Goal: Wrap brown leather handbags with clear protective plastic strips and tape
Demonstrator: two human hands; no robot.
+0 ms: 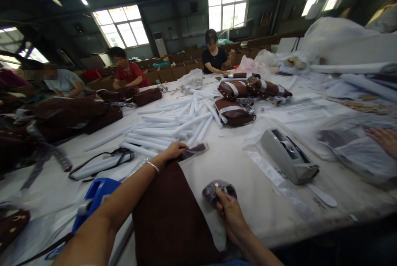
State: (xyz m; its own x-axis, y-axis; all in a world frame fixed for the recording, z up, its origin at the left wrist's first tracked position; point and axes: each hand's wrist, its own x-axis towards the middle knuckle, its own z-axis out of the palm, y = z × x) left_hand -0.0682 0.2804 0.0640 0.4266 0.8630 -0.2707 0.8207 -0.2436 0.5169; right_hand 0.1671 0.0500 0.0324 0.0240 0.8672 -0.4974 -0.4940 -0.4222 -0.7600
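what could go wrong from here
The wrapped bundle is pinched between the right hand's thumb and fingers, so it could slip or come loose.
The left forearm passes close over the blue dispenser and might knock it.
The white rolls lie loosely piled just beyond the left hand, so a reach forward could scatter them.

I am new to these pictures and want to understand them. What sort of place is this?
Probably a workshop or factory packing area: brown leather-look bags in a pile, many white rolled tubes, and a grey tape dispenser on one long table.
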